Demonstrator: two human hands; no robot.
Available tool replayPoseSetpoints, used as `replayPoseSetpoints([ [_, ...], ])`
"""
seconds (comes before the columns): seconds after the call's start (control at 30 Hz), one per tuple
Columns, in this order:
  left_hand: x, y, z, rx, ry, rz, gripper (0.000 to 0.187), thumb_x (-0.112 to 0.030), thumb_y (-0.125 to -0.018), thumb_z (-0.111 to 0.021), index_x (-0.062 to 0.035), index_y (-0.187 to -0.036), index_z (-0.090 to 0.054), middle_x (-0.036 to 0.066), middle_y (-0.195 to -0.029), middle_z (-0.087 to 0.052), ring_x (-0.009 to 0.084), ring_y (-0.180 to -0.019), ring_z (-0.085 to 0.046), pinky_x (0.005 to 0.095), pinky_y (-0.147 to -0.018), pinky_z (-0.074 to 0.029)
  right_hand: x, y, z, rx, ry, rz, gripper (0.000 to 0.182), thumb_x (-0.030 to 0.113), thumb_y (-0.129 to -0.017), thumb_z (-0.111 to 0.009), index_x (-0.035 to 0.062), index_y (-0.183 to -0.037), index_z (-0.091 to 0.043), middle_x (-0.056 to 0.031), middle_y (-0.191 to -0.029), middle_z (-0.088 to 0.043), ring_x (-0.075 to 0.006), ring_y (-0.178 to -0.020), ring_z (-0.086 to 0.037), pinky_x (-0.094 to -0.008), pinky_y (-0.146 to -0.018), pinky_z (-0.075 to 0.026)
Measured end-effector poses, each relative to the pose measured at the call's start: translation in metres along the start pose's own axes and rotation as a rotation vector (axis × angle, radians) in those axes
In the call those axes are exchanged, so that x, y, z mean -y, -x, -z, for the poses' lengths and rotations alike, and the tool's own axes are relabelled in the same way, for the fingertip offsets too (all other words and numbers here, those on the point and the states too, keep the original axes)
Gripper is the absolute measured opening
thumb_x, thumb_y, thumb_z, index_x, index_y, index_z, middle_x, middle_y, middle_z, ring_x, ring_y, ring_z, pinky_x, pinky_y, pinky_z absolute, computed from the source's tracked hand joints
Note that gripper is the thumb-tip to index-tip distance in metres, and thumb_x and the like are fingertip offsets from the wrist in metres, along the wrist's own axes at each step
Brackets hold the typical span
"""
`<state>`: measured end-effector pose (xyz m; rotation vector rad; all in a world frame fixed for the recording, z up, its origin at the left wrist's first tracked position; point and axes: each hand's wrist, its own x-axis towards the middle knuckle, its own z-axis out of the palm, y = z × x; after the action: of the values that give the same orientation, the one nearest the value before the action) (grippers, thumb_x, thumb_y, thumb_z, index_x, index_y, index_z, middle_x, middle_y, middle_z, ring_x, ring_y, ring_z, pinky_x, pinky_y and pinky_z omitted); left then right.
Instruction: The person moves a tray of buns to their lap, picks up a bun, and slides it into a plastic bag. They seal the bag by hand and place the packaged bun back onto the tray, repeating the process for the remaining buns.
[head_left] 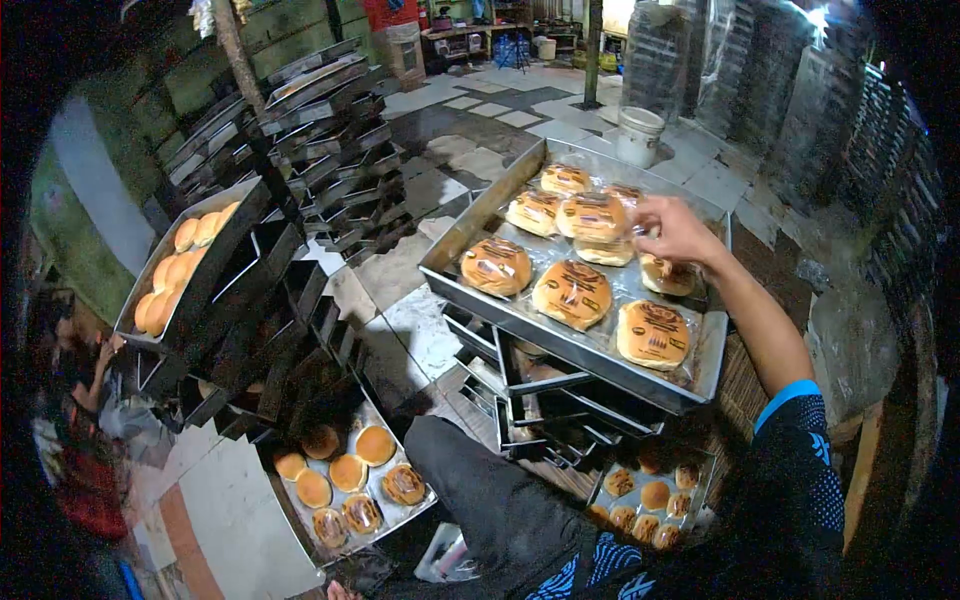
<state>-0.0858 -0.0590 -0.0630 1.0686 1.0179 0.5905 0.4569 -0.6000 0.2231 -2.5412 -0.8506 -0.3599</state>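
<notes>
My right hand (678, 232) reaches over a metal tray (560, 335), its fingers pinched at the edge of a plastic-wrapped bun (590, 216). That bun rests partly over another wrapped bun (605, 252). Several more printed, wrapped buns, such as one at the front (653, 334), lie flat in the same tray. Only the fingertips of my left hand (343, 592) show at the bottom edge, so what they do is hidden. Near them, a lower tray (345, 555) holds several round buns, some plain and some with dark topping or print.
The wrapped-bun tray tops a stack of trays (590, 420). Another tray of buns (655, 495) sits low at right. At left, a bun tray (190, 265) tops a tall stack, and a person (80, 380) is beside it. A white bucket (638, 138) stands behind.
</notes>
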Motion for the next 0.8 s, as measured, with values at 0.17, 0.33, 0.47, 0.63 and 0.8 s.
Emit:
replayPoseSetpoints([
  [0.17,-0.011,0.005,-0.006,0.022,-0.045,0.016,0.031,-0.032,-0.092,-0.061,-0.0074,-0.111,-0.055,-0.001,-0.068,-0.047,0.0104,-0.058,-0.044,0.0242,-0.053,-0.037,-0.012,0.002,-0.016,0.338,0.249,-0.336,0.025,0.019,-0.063,-0.075,-0.0008,-0.075,-0.065,-0.0167,-0.070,-0.063,-0.0298,-0.066,-0.062,-0.0405,-0.062,-0.048],
  [0.33,0.003,0.004,-0.013,-0.044,0.074,-0.118,0.015,-0.021,-0.096,-0.054,-0.0123,-0.085,-0.050,-0.008,-0.063,-0.038,0.0006,-0.049,-0.033,0.0171,-0.041,-0.025,0.001,-0.010,-0.005,0.148,0.404,-0.316,0.028,0.025,-0.074,-0.066,-0.0017,-0.070,-0.061,-0.0187,-0.064,-0.060,-0.0282,-0.059,-0.058,-0.0410,-0.058,-0.046],
  [0.47,0.004,0.013,0.002,-0.091,0.233,-0.070,0.010,-0.016,-0.092,-0.059,-0.0073,-0.094,-0.054,-0.004,-0.066,-0.045,0.0030,-0.051,-0.038,0.0174,-0.042,-0.028,0.027,-0.020,0.053,0.156,0.701,-0.395,0.038,0.025,-0.090,-0.053,-0.0033,-0.115,-0.056,-0.0243,-0.126,-0.051,-0.0352,-0.118,-0.048,-0.0432,-0.098,-0.037],
  [0.63,0.018,0.018,0.008,-0.127,0.448,-0.156,0.013,-0.021,-0.094,-0.058,-0.0076,-0.093,-0.056,-0.004,-0.066,-0.047,0.0042,-0.051,-0.039,0.0179,-0.041,-0.030,0.067,0.049,0.099,0.024,0.551,-0.367,0.045,0.032,-0.099,-0.040,0.0033,-0.133,-0.048,-0.0168,-0.145,-0.038,-0.0292,-0.136,-0.032,-0.0360,-0.111,-0.026],
  [0.8,0.018,0.014,0.009,-0.136,0.490,-0.142,0.019,-0.029,-0.093,-0.059,-0.0105,-0.091,-0.057,-0.002,-0.079,-0.056,0.0063,-0.060,-0.048,0.0202,-0.051,-0.038,0.268,0.058,-0.056,0.231,-0.353,-0.215,0.011,0.012,-0.089,-0.053,0.0012,-0.091,-0.053,-0.0040,-0.087,-0.049,-0.0152,-0.079,-0.050,-0.0266,-0.068,-0.043],
])
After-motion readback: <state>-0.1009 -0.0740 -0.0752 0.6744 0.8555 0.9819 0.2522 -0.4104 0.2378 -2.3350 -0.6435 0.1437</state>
